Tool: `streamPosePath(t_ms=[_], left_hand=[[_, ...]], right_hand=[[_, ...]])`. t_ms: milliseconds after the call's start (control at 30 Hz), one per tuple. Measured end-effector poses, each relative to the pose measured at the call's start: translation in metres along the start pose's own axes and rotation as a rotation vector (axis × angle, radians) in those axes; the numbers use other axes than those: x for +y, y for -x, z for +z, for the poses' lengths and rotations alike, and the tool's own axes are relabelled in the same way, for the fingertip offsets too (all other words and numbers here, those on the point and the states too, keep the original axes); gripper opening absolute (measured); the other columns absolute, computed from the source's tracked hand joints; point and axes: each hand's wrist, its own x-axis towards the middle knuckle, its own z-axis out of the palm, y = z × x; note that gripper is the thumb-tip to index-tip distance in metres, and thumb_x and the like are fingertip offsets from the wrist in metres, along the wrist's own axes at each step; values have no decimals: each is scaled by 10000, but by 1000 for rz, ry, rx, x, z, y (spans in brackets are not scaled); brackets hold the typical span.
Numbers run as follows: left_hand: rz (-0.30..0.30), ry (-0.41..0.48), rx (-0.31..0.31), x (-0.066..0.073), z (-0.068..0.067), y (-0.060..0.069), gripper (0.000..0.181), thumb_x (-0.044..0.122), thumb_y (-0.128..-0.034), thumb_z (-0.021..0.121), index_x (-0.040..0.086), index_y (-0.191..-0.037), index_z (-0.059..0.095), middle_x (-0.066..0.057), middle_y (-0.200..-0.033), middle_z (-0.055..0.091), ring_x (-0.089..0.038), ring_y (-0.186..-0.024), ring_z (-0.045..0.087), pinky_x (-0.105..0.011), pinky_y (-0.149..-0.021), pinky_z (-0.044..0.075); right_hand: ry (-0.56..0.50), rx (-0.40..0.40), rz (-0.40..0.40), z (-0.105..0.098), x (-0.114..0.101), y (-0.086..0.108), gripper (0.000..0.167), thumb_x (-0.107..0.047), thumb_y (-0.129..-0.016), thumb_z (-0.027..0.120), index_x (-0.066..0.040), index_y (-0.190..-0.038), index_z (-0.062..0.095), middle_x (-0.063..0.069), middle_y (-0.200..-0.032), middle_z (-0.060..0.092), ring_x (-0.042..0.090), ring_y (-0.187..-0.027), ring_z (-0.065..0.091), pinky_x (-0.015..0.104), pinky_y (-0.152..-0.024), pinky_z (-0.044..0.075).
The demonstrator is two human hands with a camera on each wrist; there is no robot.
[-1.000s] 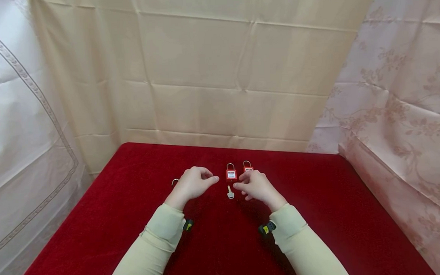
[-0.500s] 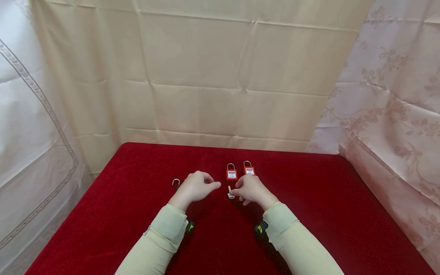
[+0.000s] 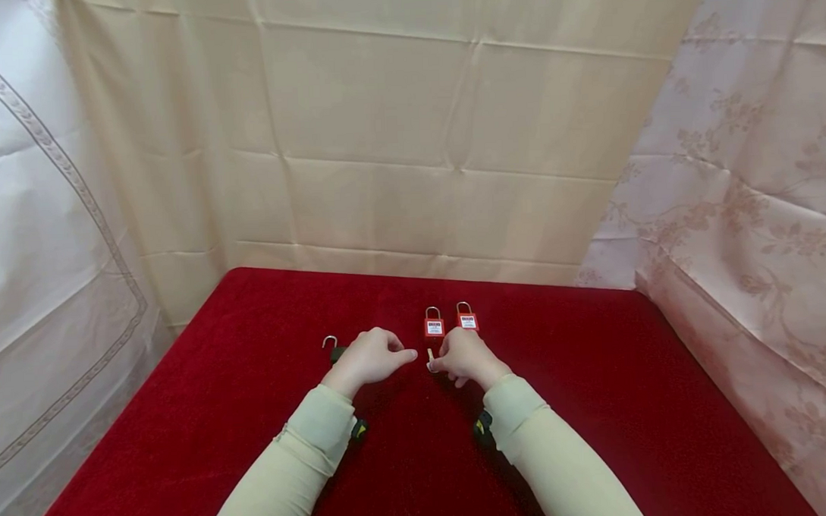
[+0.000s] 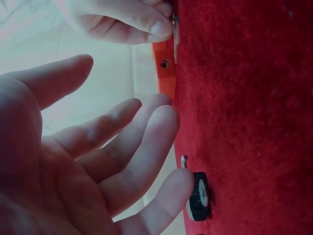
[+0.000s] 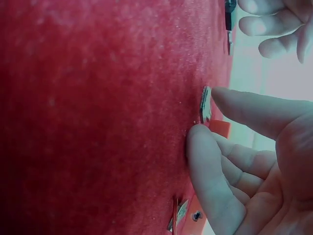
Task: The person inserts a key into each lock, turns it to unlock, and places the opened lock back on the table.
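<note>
In the head view my right hand [image 3: 470, 358] is low over the red cloth at a small key [image 3: 430, 354]. In the right wrist view its thumb and index finger take the key [image 5: 205, 104] by opposite sides; the cloth is close beneath. Behind the key lies a red padlock [image 3: 434, 327] with a white label, its shackle closed. A second red padlock [image 3: 467, 321] sits just beyond the right hand. My left hand [image 3: 370, 357] hovers with loosely bent fingers, holding nothing. Partly hidden behind it is a black padlock [image 3: 337, 355] with its shackle [image 3: 329, 341] raised.
Red cloth [image 3: 595, 388] covers the table, whose far edge meets a cream curtain [image 3: 381, 137]. Another key [image 5: 179, 214] with a red cord rests beside a red padlock [image 5: 196, 216] in the right wrist view. Patterned curtains hang at both sides.
My right hand has moved left and down to the key, and its thumb and index finger have come together on it. My left hand has shifted slightly right and nearer, uncovering more of the black padlock.
</note>
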Motion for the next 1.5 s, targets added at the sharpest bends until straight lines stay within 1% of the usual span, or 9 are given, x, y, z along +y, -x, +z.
streamPosePath(t_ms=[167, 267, 533, 733, 867, 1000, 1233, 1500], left_hand=[[-1, -19, -9, -2, 2, 0, 279, 366, -945, 715, 92, -974, 761, 1, -806, 673, -185, -718, 597, -349, -638, 503], [-3, -24, -10, -3, 2, 0, 278, 365, -944, 715, 91, -963, 759, 1, -800, 672, -183, -714, 597, -349, -636, 500], [-8, -27, -37, -5, 4, 0, 280, 356, -941, 717, 80, -972, 753, -5, -813, 672, -187, -730, 609, -361, -657, 513], [-18, -21, -41, -6, 4, 0, 285, 358, -943, 720, 78, -978, 753, -9, -816, 671, -191, -733, 604, -362, -658, 510], [-13, -27, -40, -6, 4, -1, 291, 358, -943, 719, 73, -987, 753, -9, -827, 673, -189, -737, 606, -360, -659, 510], [-12, -32, -36, -6, 5, -1, 297, 360, -943, 719, 70, -995, 754, -9, -838, 676, -187, -741, 609, -361, -663, 513], [-13, -30, -39, -5, 5, 0, 289, 357, -943, 721, 75, -989, 757, -10, -828, 676, -190, -736, 607, -360, -661, 514], [-6, -34, -40, -5, 4, 0, 289, 350, -943, 719, 68, -993, 757, -12, -833, 678, -188, -738, 611, -363, -666, 518]], right_hand=[[43, 5, 9, 1, -3, -3, 216, -122, -861, 820, -50, -714, 679, 75, -555, 605, 159, -466, 603, 307, -469, 549], [61, 0, 10, 1, -5, -3, 213, -118, -859, 824, -51, -714, 682, 64, -545, 594, 157, -465, 599, 301, -473, 549], [76, -13, 8, 1, -7, -3, 220, -128, -854, 834, -62, -698, 693, 58, -538, 577, 161, -480, 588, 298, -484, 552], [78, -21, 10, 2, -6, -5, 188, -101, -849, 830, -62, -719, 701, 68, -558, 604, 165, -486, 616, 300, -480, 552], [77, -23, 6, 3, -6, -6, 178, -86, -851, 825, -58, -730, 697, 85, -593, 635, 176, -495, 641, 302, -475, 553], [61, -32, 15, 3, -5, -6, 188, -93, -857, 824, -55, -727, 692, 92, -616, 646, 180, -512, 647, 303, -488, 558], [1, -46, 36, 2, -5, -6, 185, -72, -859, 818, -28, -750, 675, 105, -653, 660, 191, -560, 667, 314, -520, 573], [-43, -65, 38, 3, -6, -7, 164, -34, -865, 801, -7, -776, 665, 117, -687, 668, 196, -576, 692, 322, -533, 581]])
